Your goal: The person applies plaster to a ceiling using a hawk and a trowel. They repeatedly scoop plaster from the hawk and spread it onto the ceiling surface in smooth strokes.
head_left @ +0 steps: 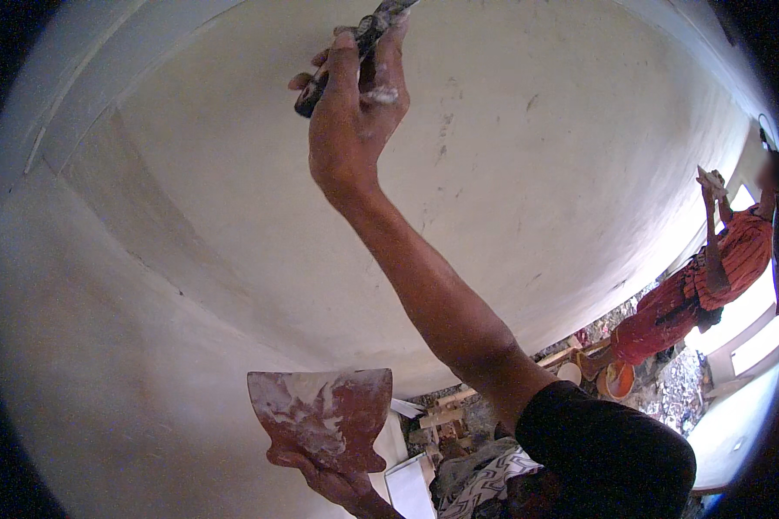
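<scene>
My right hand [355, 121] is raised high against the pale plastered wall [493, 173], smeared with white on the fingers. It is closed around the dark handle of a putty knife [372, 31], whose metal blade runs out of view at the upper edge. Lower down, my left hand [333, 486] grips a reddish-brown putty board [325, 415] by its narrow lower end. White putty is streaked across the board's face, and its wide straight edge points up, apart from the right hand.
At the right, another person in red clothes [710, 277] stands with both hands raised around a pale flat thing. By that person's feet are an orange bucket [618, 381] and a white round thing [569, 373]. Wooden pieces [441, 419] and rubble lie below. A wall corner [182, 292] runs along the left.
</scene>
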Demonstrator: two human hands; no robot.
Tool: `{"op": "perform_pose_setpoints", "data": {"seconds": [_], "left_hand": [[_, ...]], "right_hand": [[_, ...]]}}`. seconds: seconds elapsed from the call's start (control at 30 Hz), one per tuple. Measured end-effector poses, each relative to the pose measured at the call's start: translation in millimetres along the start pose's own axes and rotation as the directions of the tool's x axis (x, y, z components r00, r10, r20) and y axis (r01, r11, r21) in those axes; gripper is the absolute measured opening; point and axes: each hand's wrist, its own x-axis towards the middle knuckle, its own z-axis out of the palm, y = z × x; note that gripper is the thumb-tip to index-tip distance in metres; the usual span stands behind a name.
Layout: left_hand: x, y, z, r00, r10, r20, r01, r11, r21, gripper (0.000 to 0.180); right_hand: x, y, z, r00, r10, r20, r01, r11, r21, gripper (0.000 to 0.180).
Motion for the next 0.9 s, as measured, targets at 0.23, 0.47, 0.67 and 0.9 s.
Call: {"op": "perform_pose_setpoints", "data": {"seconds": [0.23, 0.47, 0.67, 0.9], "left_hand": [[-1, 1, 9, 0.997, -0.015, -0.073, 0.018, 0.999, 0.038, 0.059], [3, -2, -27, 0.990, 0.017, -0.143, 0.027, 0.954, 0.299, 0.071], [-11, 10, 8, 0.998, -0.055, -0.035, 0.061, 0.978, 0.199, 0.070], [-20, 11, 23, 0.996, -0.076, -0.040, 0.082, 0.982, 0.170, 0.072]], "right_hand": [[3, 18, 18, 0.999, 0.004, 0.038, -0.004, 1.000, 0.001, 0.041], [-24, -2, -12, 0.992, 0.048, 0.117, -0.041, 0.997, -0.066, 0.050], [56, -36, -63, 1.000, -0.021, -0.015, 0.019, 0.992, -0.124, 0.017], [68, -62, -48, 1.000, 0.023, -0.002, -0.023, 0.992, -0.123, 0.010]]}}
